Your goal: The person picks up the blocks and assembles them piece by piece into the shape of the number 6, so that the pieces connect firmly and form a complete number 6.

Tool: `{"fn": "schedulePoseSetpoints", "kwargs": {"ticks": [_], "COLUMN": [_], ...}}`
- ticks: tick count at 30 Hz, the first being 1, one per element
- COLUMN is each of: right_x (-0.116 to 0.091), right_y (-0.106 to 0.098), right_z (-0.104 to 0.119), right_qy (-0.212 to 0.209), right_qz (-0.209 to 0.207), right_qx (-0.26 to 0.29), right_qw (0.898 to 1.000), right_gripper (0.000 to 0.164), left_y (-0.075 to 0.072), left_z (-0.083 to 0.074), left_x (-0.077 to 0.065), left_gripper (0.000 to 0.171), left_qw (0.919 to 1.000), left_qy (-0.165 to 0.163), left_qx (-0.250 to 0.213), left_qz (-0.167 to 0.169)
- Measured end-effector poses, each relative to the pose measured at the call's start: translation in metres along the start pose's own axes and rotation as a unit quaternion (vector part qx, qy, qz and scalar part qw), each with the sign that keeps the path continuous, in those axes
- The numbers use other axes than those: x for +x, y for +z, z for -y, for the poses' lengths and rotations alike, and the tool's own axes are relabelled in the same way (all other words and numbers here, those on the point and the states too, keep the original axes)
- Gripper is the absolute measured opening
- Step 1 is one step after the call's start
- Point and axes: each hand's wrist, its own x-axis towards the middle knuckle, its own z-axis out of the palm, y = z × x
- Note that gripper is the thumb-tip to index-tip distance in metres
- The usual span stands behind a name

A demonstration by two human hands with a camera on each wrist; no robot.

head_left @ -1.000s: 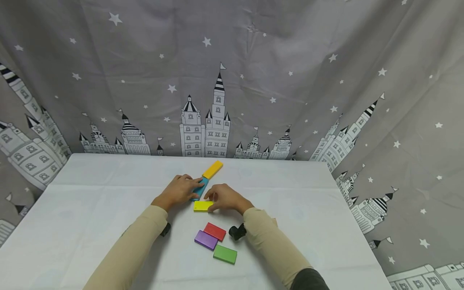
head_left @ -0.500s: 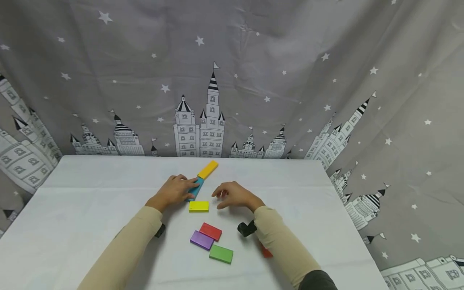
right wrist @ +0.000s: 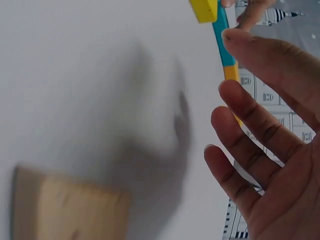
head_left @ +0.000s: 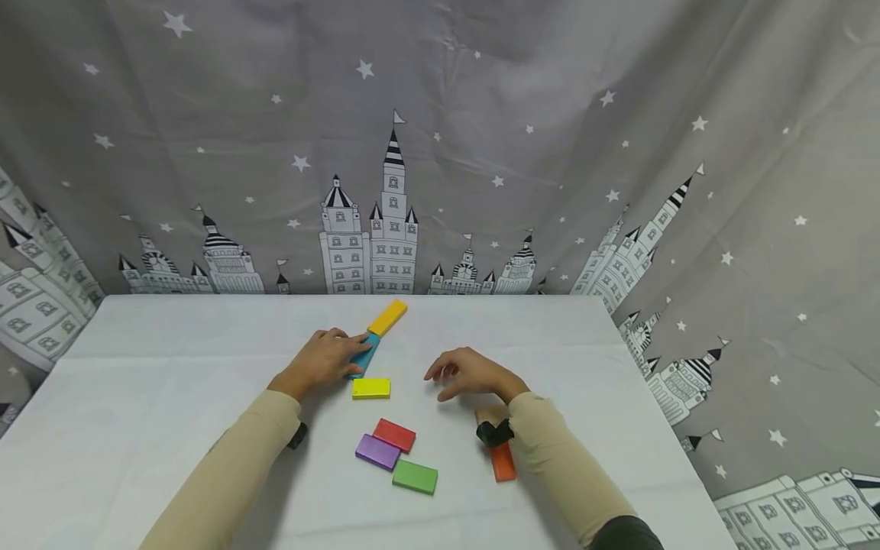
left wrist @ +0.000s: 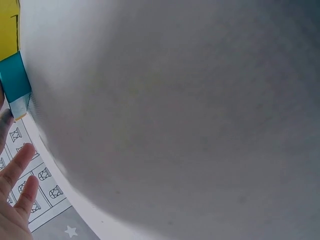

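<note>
My left hand (head_left: 321, 362) holds a blue block (head_left: 367, 353), with thumb and a fingertip against it; the other fingers spread loosely in the left wrist view. An orange-yellow block (head_left: 388, 316) meets its far end in line, and a bright yellow block (head_left: 371, 389) lies across its near end. To the right, my right hand (head_left: 476, 374) hovers above the table, fingers loosely bent and apart, holding nothing. Below its wrist lie a plain wooden block (right wrist: 82, 207) and an orange-red block (head_left: 503, 464), both partly hidden by the wrist camera in the head view.
Nearer the front of the white table (head_left: 172, 412) lie a red block (head_left: 395, 435), a purple block (head_left: 377, 452) and a green block (head_left: 415, 477), close together. A grey curtain (head_left: 522, 92) with printed castles hangs behind the table.
My right hand has let go of the bright yellow block and moved right, uncovering the orange-red and wooden blocks. My left hand stays at the blue block. The head view has shifted slightly.
</note>
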Motion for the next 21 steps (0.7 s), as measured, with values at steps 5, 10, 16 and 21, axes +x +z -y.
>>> {"fn": "schedulePoseSetpoints", "kwargs": {"ticks": [5,10,16,21], "right_x": [-0.014,-0.028,-0.043,-0.057], "right_y": [-0.001,-0.001,-0.002,-0.003], "right_z": [-0.01,-0.023,-0.034,-0.044], "right_qy": [0.002,0.001,-0.007,-0.01], "right_qz": [0.009,0.011,0.013,0.012], "right_qx": [0.011,0.012,0.016,0.03], "right_qw": [1.0,1.0,1.0,0.999], "right_gripper": [0.032,0.03,0.029,0.027], "left_y": [0.0,0.0,0.0,0.0], "left_z": [0.001,0.001,0.001,0.0], "left_x": [-0.002,-0.003,-0.003,-0.002], "left_gripper": [0.057,0.057,0.057,0.057], "left_qw": [1.0,1.0,1.0,1.0], "left_qy": [0.004,-0.001,-0.005,-0.001], "left_qx": [-0.002,-0.004,-0.005,-0.005], "left_qz": [-0.001,0.0,0.002,-0.004]}}
